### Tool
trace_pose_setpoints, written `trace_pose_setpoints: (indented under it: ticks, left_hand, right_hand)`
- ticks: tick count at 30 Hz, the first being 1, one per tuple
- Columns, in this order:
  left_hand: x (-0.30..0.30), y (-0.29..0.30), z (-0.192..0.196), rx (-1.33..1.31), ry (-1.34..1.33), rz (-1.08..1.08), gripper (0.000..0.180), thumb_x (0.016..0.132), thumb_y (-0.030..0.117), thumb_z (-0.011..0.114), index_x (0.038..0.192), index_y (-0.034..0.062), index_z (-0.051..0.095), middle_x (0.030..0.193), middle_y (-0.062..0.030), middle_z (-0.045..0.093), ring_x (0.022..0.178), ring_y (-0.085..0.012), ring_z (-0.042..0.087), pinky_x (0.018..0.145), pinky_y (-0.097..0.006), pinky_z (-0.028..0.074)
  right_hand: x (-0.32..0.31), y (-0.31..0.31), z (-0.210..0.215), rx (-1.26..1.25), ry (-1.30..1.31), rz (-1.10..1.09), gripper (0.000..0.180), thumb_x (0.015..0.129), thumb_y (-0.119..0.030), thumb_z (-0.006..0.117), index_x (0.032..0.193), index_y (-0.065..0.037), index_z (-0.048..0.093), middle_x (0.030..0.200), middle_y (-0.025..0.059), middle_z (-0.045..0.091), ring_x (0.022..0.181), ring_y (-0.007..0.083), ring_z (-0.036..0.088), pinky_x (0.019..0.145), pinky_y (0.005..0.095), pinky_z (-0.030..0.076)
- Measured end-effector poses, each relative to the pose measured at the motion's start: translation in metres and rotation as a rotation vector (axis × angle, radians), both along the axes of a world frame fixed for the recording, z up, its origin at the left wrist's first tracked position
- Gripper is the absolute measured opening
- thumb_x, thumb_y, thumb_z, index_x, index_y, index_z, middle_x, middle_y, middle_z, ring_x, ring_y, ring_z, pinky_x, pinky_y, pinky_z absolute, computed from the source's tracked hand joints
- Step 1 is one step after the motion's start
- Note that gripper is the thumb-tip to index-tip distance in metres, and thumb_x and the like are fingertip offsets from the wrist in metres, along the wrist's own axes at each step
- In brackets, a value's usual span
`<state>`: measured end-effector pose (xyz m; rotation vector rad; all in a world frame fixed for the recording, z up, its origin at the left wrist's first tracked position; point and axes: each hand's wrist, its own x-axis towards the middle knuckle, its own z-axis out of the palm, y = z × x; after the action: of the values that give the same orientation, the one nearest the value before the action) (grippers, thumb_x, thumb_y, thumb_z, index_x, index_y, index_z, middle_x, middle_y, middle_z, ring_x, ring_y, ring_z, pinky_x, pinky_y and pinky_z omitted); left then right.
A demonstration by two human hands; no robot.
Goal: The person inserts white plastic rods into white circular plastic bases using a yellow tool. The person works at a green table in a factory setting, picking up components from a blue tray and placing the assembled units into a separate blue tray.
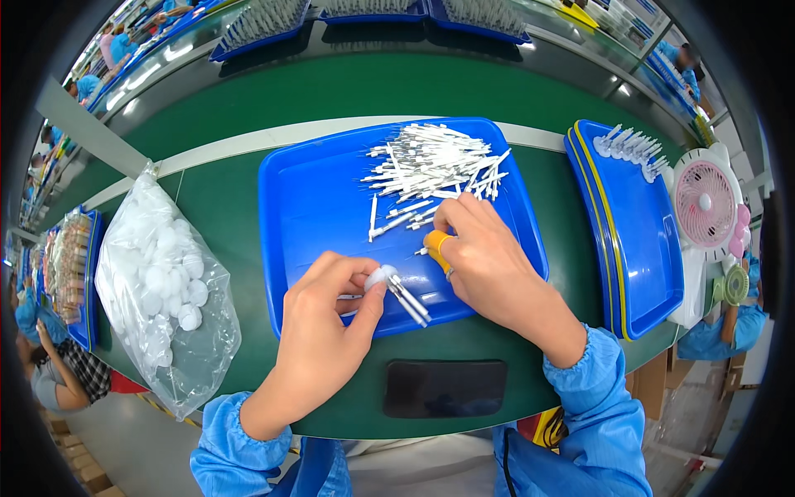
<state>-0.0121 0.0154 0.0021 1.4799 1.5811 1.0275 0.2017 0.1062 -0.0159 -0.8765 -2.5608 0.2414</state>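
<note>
My left hand [327,311] is closed, pinching small white rounded plastic pieces [379,277] between thumb and fingers. Several slim white sticks with metallic parts [407,302] extend from them, down and to the right. Over the right part of a blue tray [286,224], my right hand [484,257] has its fingers curled, with yellow finger covers [437,244] on it. A small thin tip pokes out beside the covers; what these fingers hold is mostly hidden. Just beyond them lies a heap of white sticks with thin metal ends [431,161], a few spread loose at its near edge.
A clear bag of white round pieces [170,286] lies left of the tray. A dark phone [445,388] rests in front. At right are stacked blue trays [638,248] with upright white pieces [629,147] and a pink-white fan [704,201]. Filled trays [265,29] stand at the back.
</note>
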Motion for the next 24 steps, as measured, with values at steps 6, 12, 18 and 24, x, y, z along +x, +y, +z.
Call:
trace_pose_setpoints:
  ticks: [6,12,18,24]
  left_hand:
    - [0.0,-0.002,-0.002,0.008,0.003,-0.046,0.012,0.095,-0.003,0.074,0.107,-0.0026,0.072,0.1,-0.0119,0.07,0.089,-0.0216,0.076,0.078,-0.034,0.067]
    - [0.007,-0.004,0.001,0.07,0.026,-0.105,0.015,0.094,-0.005,0.073,0.109,-0.0028,0.072,0.1,-0.0119,0.068,0.089,-0.0221,0.074,0.077,-0.034,0.067]
    - [0.008,-0.004,-0.003,0.094,0.042,-0.105,0.015,0.094,-0.004,0.074,0.108,-0.0028,0.071,0.1,-0.0115,0.068,0.088,-0.022,0.075,0.078,-0.035,0.067]
    - [0.01,-0.004,-0.004,0.097,0.062,-0.065,0.014,0.091,-0.006,0.077,0.104,-0.0049,0.071,0.1,-0.0093,0.071,0.091,-0.015,0.075,0.077,-0.031,0.068]
  right_hand:
    - [0.005,-0.034,0.021,-0.351,0.27,-0.043,0.03,0.071,0.009,0.071,0.101,0.005,0.074,0.098,0.0146,0.06,0.097,0.0343,0.057,0.083,0.042,0.047]
    - [0.009,-0.056,0.019,-0.418,0.268,0.058,0.046,0.065,0.01,0.071,0.111,0.009,0.075,0.101,0.0144,0.061,0.094,0.0343,0.056,0.085,0.0437,0.048]
    - [0.011,-0.05,0.01,-0.296,0.268,0.005,0.043,0.069,0.014,0.071,0.11,0.004,0.077,0.09,0.0134,0.062,0.083,0.0331,0.058,0.073,0.0431,0.046]
    - [0.009,-0.053,0.016,-0.342,0.211,0.001,0.038,0.062,0.01,0.072,0.099,0.01,0.074,0.096,0.0146,0.059,0.091,0.0332,0.057,0.081,0.0435,0.048]
